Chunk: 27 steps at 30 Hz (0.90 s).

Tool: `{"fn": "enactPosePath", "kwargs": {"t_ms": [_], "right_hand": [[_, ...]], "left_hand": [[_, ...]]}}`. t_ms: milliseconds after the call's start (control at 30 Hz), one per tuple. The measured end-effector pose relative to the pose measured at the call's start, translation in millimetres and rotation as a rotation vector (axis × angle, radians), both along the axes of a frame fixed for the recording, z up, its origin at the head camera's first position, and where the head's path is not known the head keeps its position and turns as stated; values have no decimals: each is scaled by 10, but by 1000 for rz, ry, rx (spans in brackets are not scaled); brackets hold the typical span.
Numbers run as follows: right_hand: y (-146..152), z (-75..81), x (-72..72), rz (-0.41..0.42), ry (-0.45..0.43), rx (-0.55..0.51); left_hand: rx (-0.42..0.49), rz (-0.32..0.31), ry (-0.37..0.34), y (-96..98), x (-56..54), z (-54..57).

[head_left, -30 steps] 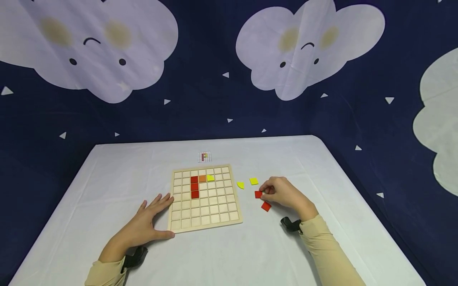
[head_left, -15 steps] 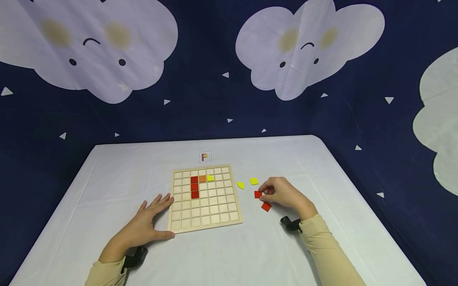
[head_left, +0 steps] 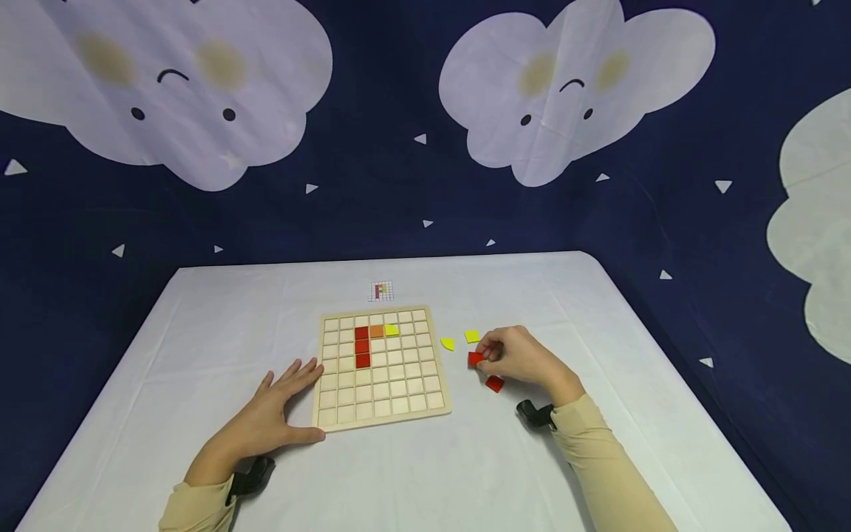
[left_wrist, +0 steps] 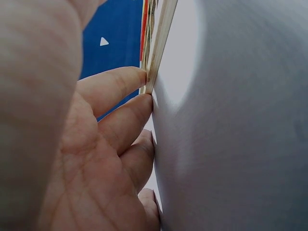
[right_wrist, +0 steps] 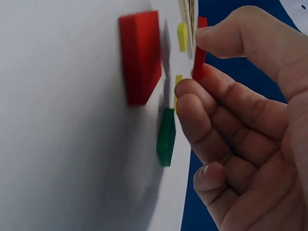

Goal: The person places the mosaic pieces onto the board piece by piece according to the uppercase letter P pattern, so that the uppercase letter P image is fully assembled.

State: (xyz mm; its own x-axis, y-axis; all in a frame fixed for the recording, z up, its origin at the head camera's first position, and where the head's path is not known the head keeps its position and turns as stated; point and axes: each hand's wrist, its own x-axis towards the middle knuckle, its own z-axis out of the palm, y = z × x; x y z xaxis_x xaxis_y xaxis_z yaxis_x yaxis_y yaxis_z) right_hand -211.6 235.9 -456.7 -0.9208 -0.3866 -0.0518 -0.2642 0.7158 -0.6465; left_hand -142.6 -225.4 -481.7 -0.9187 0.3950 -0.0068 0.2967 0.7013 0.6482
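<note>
My right hand [head_left: 521,362] pinches a red square tile [right_wrist: 200,45] between thumb and fingers, raised off the white table in the right wrist view. Close below it lies another red square tile [head_left: 495,384]. A green tile [right_wrist: 166,138] shows beside these fingers in the right wrist view; the hand hides it from the head view. My left hand [head_left: 266,417] is spread at the left side of the wooden grid board [head_left: 399,406], thumb by the near corner and index fingertip at the edge. The board carries a column of red tiles [head_left: 362,346], an orange tile [head_left: 377,331] and a yellow rounded tile [head_left: 391,330].
Between board and right hand lie a yellow quarter-round tile [head_left: 448,343] and a yellow square tile [head_left: 472,336]. Behind the board is a small printed pattern card [head_left: 382,291]. A dark blue cloth with clouds [head_left: 372,222] hangs beyond the table [head_left: 266,303].
The right hand has lifted the red square tile off the table and shifted slightly left with it. My left hand and the board have stayed in place.
</note>
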Motion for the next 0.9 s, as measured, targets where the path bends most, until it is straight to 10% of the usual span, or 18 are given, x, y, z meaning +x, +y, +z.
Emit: {"fn": "enactPosePath", "kwargs": {"t_ms": [900], "right_hand": [[-1159,74,-146,229,97,-71]], "left_hand": [[-15,-3,4,2,-8,2]]}}
